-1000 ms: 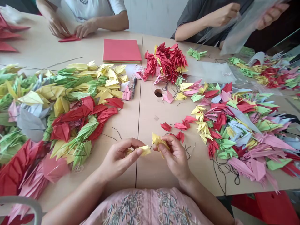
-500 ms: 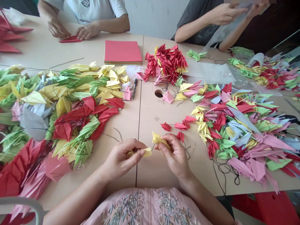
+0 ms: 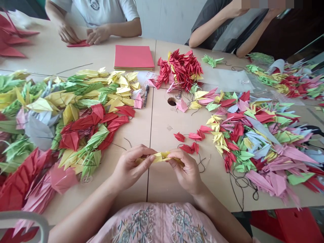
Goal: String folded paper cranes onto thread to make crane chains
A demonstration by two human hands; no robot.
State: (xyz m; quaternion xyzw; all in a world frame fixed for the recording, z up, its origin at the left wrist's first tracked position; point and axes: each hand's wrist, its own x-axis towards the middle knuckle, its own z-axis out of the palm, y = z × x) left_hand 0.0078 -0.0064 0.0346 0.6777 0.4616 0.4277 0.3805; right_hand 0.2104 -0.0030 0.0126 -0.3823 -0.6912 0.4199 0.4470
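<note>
Above the near tabletop [image 3: 164, 185], the left hand [image 3: 131, 165] and right hand [image 3: 186, 171] nearly meet, each pinching yellow folded paper [image 3: 158, 157], probably to steady it

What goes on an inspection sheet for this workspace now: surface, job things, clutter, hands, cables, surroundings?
Surface: pale tabletop with a seam and a round hole.
Job things: yellow folded papers between the hands; whether they are joined cannot be told.
Clutter: multicoloured left pile and right pile; red-topped paper stack; pen.
Hands: left hand and right hand both pinch the yellow papers.
Cables: loose dark cord by the right pile's near edge.
Surroundings: person in white and person in dark clothing, across the table.
</note>
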